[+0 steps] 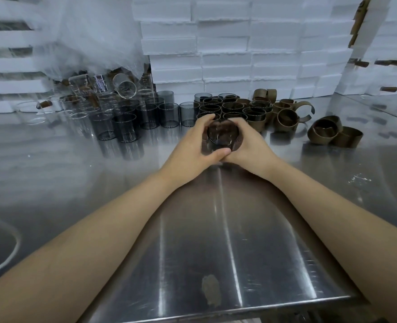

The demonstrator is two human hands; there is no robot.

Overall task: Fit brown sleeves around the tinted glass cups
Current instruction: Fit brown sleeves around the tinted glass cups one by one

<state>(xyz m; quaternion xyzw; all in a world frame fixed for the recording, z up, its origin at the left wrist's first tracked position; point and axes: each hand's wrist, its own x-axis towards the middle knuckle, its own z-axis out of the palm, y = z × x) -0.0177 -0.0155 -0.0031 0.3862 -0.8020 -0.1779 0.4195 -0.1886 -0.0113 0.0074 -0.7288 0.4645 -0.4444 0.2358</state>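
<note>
Grip of left hand and right hand round tinted glass cup

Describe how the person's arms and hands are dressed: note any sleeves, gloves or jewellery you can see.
The left arm and right arm are bare right to the picture's edge, with no clothing on them. The left hand and right hand wear no gloves. No watch, bracelet or ring shows on either wrist or on the visible fingers.

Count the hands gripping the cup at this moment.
2. The left hand grips the cup from its left side and the right hand from its right, with the thumbs meeting at the cup's near edge. No other hand is in view.
</note>
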